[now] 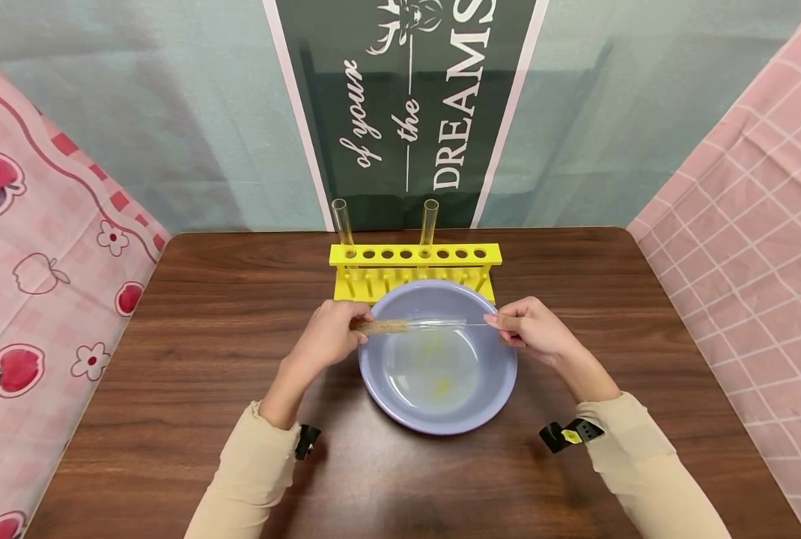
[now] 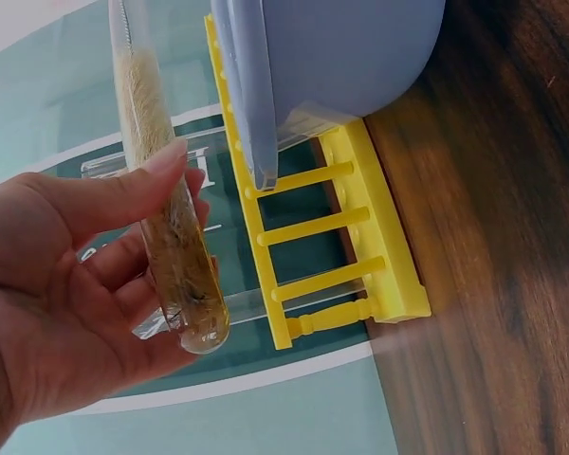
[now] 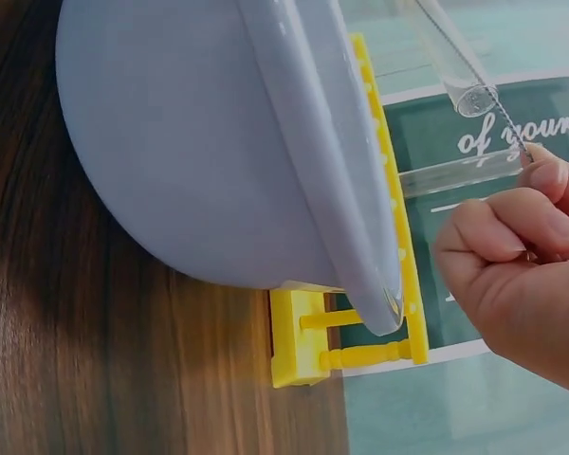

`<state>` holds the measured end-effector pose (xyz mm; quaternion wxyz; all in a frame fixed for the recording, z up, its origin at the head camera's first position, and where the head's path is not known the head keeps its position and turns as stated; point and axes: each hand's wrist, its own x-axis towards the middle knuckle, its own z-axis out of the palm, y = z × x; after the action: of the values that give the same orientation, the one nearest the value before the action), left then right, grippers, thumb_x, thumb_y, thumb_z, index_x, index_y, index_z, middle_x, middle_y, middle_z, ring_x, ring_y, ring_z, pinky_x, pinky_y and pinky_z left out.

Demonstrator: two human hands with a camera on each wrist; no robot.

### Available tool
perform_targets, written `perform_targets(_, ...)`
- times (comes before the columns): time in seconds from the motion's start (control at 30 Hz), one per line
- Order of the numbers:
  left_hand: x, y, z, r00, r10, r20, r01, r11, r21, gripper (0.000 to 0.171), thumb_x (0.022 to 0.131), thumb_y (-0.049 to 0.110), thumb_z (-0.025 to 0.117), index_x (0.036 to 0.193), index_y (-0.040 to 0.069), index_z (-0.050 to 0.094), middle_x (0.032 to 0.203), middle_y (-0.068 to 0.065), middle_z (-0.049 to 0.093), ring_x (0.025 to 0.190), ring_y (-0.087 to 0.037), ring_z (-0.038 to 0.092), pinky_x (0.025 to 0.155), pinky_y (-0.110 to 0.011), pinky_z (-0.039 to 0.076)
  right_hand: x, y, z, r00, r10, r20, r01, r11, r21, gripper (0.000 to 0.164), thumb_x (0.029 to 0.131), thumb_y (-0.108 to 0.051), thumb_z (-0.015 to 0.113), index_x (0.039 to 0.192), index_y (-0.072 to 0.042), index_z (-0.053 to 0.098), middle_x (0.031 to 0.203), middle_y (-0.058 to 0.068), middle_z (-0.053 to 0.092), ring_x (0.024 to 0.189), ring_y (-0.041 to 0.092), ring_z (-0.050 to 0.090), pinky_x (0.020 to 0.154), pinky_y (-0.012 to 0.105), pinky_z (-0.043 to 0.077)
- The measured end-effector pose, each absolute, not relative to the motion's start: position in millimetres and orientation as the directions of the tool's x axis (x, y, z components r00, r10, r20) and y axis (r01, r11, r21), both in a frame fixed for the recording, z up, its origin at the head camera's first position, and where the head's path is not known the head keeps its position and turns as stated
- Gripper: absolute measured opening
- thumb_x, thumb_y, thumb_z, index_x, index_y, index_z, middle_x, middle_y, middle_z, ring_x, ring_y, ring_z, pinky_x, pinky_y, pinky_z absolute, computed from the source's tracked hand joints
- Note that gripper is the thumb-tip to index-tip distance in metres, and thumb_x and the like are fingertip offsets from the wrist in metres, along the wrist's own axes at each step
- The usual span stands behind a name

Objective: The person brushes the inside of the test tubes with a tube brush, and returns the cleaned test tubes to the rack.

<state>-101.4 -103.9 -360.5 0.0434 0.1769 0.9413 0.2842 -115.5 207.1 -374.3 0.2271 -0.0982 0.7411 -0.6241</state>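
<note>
Glass test tube held lengthways over the rear half of the lilac basin, its long axis running side to side, roughly parallel to the worktop's back edge. Left hand grips the rounded end, thumb against fingers; mouth faces the right hand, which pinches the thin twisted wire of a brush. Bristles sit deep inside, at the left hand's end. So wire and tube share one line, right hand nearer the mouth.

Yellow rack behind the basin, near the back edge; two more tubes standing in it. Pale yellow patches in the basin, hard to say what from here.

Writing: "of your", "the", "DREAMS", turned sideways on the dark wall panel. No brands I can read.
</note>
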Motion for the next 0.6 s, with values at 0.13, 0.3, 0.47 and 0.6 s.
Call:
perform_targets(0.13,-102.7,-103.9,-363.3,-0.936,0.349,0.048,0.319,0.781,0.537,0.016,0.072,-0.001,0.073,0.084,0.008,0.069,0.078,0.000,0.064,0.069,-0.016,0.055,0.065,-0.034,0.045,-118.2,207.6,-376.7,-0.846,-0.465,-0.258,0.247,0.087,-0.965,0.039,0.091,-0.001,0.049,0.053,0.004,0.043,0.047,0.002,0.032,0.041,0.015,0.024,0.048,0.036,0.015)
perform_targets(0.3,-102.6,-103.8,-366.1,-0.933,0.344,0.108,0.349,0.784,0.513,0.018,0.070,-0.003,0.074,0.084,0.008,0.069,0.081,-0.002,0.065,0.073,-0.018,0.058,0.067,-0.036,0.046,-120.4,209.8,-379.3,-0.809,-0.503,-0.303,0.351,-0.001,-0.936,0.041,0.092,-0.001,0.046,0.051,-0.004,0.044,0.045,0.001,0.028,0.040,0.014,0.022,0.047,0.032,0.016)
perform_targets(0.47,-101.4,-103.6,-366.4,-0.929,0.345,0.136,0.365,0.783,0.504,0.019,0.070,-0.003,0.073,0.084,0.009,0.069,0.082,-0.003,0.065,0.078,-0.019,0.059,0.070,-0.038,0.046,-121.7,212.9,-380.3,-0.779,-0.545,-0.309,0.411,-0.071,-0.909,0.042,0.093,0.001,0.043,0.052,-0.004,0.045,0.046,0.001,0.024,0.040,0.015,0.017,0.046,0.030,0.016)
perform_targets(0.6,-100.9,-104.0,-367.6,-0.926,0.345,0.155,0.375,0.783,0.497,0.019,0.071,-0.004,0.072,0.084,0.009,0.069,0.080,-0.002,0.064,0.080,-0.020,0.059,0.071,-0.038,0.046,-123.2,215.8,-381.4,-0.751,-0.587,-0.302,0.458,-0.134,-0.879,0.043,0.094,0.003,0.039,0.053,-0.004,0.048,0.049,0.002,0.022,0.042,0.015,0.014,0.046,0.028,0.015)
